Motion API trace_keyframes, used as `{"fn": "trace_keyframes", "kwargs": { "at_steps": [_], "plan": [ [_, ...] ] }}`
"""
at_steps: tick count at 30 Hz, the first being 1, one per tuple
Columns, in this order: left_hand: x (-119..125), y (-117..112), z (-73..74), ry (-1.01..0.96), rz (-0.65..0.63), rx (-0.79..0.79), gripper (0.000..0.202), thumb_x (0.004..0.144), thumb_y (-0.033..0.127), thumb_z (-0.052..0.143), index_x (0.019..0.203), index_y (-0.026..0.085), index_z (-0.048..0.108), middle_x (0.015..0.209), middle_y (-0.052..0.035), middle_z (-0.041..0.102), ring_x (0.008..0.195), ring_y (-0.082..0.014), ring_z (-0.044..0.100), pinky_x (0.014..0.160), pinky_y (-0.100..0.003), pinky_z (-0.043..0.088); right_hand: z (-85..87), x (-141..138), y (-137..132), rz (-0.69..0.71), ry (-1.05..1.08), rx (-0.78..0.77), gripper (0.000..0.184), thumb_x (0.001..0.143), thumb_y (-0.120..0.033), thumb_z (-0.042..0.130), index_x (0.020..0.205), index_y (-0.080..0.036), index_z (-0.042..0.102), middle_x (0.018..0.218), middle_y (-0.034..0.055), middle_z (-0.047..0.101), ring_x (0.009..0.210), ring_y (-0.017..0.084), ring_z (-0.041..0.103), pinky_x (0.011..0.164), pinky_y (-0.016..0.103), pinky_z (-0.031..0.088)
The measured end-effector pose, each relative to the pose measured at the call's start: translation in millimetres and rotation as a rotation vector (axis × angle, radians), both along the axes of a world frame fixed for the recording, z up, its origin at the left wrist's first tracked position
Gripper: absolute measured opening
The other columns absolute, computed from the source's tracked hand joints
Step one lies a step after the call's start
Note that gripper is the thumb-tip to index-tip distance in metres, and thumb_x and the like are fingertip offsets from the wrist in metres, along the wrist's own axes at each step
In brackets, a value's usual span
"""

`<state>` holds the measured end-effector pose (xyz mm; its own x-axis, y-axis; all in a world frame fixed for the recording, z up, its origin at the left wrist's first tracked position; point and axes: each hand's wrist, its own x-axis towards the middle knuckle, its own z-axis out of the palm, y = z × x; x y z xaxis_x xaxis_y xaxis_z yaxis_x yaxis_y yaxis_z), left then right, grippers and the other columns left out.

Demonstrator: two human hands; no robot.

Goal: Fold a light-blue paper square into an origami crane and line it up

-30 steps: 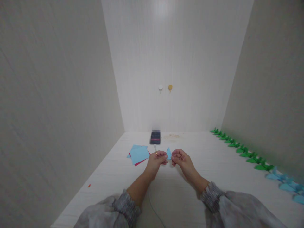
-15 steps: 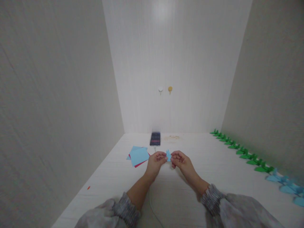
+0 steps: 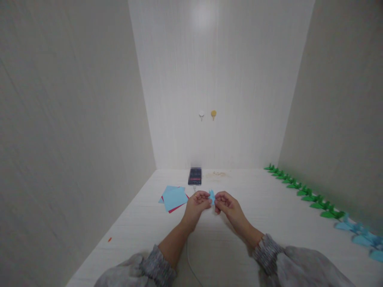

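Observation:
A small folded piece of light blue paper (image 3: 212,196) is held up over the white table, between both hands. My left hand (image 3: 196,205) pinches its left side with thumb and fingers. On its right side, the thumb and fingers of my right hand (image 3: 229,205) are closed on it too. Pointed tips of the paper stick up between the hands; its lower part is partly covered by fingertips. Left of my left hand lies a loose pile of square paper sheets (image 3: 174,198), light blue on top with red showing beneath.
A phone (image 3: 195,176) with a white cable (image 3: 189,255) lies near the back wall. Green folded paper figures (image 3: 306,194) line the right wall, followed by light blue ones (image 3: 363,240). Two small hooks (image 3: 213,114) are on the back wall. An orange scrap (image 3: 109,239) lies at the left.
The whole view has shifted slightly. Both hands keep hold of the blue paper, whose visible outline between the fingers looks a little narrower.

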<state>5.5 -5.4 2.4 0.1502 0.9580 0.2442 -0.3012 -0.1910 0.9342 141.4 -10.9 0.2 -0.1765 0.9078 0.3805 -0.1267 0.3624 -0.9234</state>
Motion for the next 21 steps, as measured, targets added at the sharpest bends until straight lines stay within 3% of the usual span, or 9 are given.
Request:
{"fn": "trace_keyframes", "kwargs": {
  "at_steps": [3, 10, 14, 18, 21],
  "plan": [
    [1.0, -1.1, 3.4, -0.037, 0.016, -0.022, 0.023, 0.058, 0.029, 0.060, 0.073, 0.013, 0.053, 0.065, 0.0004, 0.053, 0.060, -0.0088, 0.050, 0.058, -0.022, 0.042, 1.5, 0.1, -1.7, 0.009, -0.034, 0.014, 0.015, 0.069, -0.029, 0.052, 0.076, -0.017, 0.046, 0.054, -0.0032, 0.049, 0.047, 0.009, 0.046, 0.046, 0.021, 0.037],
    [1.2, -0.5, 2.3, -0.032, 0.027, -0.024, 0.021, 0.056, 0.024, 0.063, 0.072, 0.012, 0.055, 0.063, -0.0001, 0.056, 0.057, -0.0077, 0.051, 0.058, -0.020, 0.040, 0.7, 0.6, -2.7, 0.043, -0.070, 0.037, 0.013, 0.069, -0.027, 0.051, 0.072, -0.017, 0.043, 0.052, -0.0039, 0.047, 0.048, 0.009, 0.045, 0.047, 0.021, 0.036],
    [0.9, 0.9, -0.6, 0.049, 0.105, 0.018, 0.020, 0.054, 0.025, 0.064, 0.068, 0.013, 0.057, 0.060, 0.0004, 0.057, 0.054, -0.0078, 0.050, 0.055, -0.020, 0.039, -2.3, -0.1, 0.2, 0.051, -0.102, 0.035, 0.013, 0.070, -0.027, 0.050, 0.071, -0.018, 0.041, 0.050, -0.0048, 0.045, 0.047, 0.009, 0.043, 0.046, 0.020, 0.035],
    [0.1, 2.9, -2.8, 0.168, 0.205, 0.053, 0.022, 0.055, 0.027, 0.062, 0.071, 0.013, 0.060, 0.064, -0.0026, 0.061, 0.057, -0.0104, 0.052, 0.056, -0.022, 0.040, -6.4, 0.3, 1.8, -0.002, -0.191, 0.078, 0.009, 0.072, -0.025, 0.046, 0.075, -0.018, 0.042, 0.051, -0.0051, 0.043, 0.047, 0.009, 0.043, 0.047, 0.020, 0.035],
    [-0.4, 3.2, -2.7, 0.222, 0.211, 0.033, 0.025, 0.056, 0.028, 0.060, 0.076, 0.012, 0.062, 0.065, -0.0039, 0.062, 0.057, -0.0121, 0.053, 0.057, -0.023, 0.041, -6.1, 1.3, -0.9, -0.070, -0.327, 0.159, 0.006, 0.074, -0.023, 0.044, 0.076, -0.018, 0.043, 0.054, -0.0041, 0.044, 0.050, 0.009, 0.044, 0.050, 0.020, 0.035]
  ]
}}
